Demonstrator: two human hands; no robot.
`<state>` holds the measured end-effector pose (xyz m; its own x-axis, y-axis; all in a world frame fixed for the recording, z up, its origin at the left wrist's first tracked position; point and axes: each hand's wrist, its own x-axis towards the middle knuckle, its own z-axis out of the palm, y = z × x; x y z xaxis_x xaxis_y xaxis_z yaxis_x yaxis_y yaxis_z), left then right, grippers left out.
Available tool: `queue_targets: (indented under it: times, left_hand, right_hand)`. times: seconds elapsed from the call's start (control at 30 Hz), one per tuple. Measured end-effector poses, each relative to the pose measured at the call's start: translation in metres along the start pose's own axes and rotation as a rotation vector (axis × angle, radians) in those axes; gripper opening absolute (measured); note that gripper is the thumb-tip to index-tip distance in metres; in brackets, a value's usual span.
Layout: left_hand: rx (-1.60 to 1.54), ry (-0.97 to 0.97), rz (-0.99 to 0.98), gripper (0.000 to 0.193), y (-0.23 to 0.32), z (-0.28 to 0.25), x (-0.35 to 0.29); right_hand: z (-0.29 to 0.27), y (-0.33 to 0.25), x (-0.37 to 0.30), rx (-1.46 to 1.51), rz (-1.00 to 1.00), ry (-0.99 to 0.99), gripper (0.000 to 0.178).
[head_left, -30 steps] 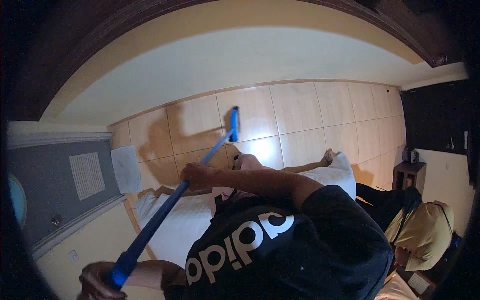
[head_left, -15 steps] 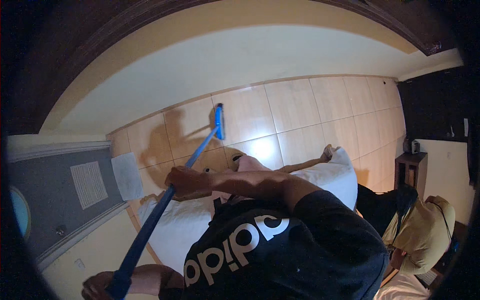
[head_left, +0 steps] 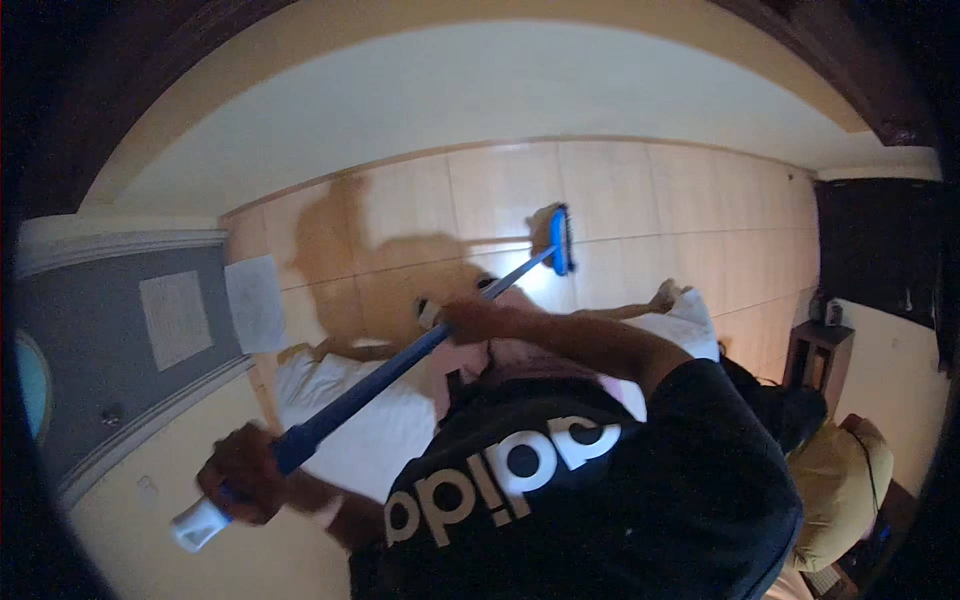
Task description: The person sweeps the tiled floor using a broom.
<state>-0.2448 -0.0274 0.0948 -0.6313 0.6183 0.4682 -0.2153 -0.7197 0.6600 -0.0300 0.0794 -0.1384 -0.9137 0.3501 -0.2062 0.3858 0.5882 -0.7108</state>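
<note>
I hold a long-handled broom with a blue pole (head_left: 375, 382) slanting from lower left up to the middle. Its blue head (head_left: 558, 240), edged with dark bristles, rests on the tiled floor (head_left: 610, 205). My left hand (head_left: 243, 470) is wrapped round the pole near its upper end, just above the white tip (head_left: 200, 524). Farther down, my right hand (head_left: 475, 320) is closed round the pole's middle. My right forearm crosses in front of my body.
A pale wall (head_left: 480, 95) runs along the far side of the floor. White cloth (head_left: 345, 440) covers something low close to me. Left are a grey door (head_left: 90, 330) and a pale mat (head_left: 255, 305). Right are a small brown cabinet (head_left: 820, 352) and a mustard-coloured padded item (head_left: 840, 490).
The broom head has moved right along the floor, away from the wall. Both hands have shifted right with the pole, the left one also upward, and the white tip now shows.
</note>
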Motion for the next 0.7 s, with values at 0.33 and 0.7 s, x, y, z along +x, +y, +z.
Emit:
queue_targets:
  times: [0.33, 0.7]
  left_hand:
    - [0.041, -0.8, 0.086, 0.021, 0.076, 0.072, 0.022]
    - [0.313, -0.255, -0.093, 0.011, -0.028, -0.001, -0.035]
  right_hand:
    - [-0.014, -0.111, 0.092, 0.316, -0.468, 0.49, 0.016]
    - [-0.039, 0.015, -0.024, 0.127, 0.115, 0.12, 0.01]
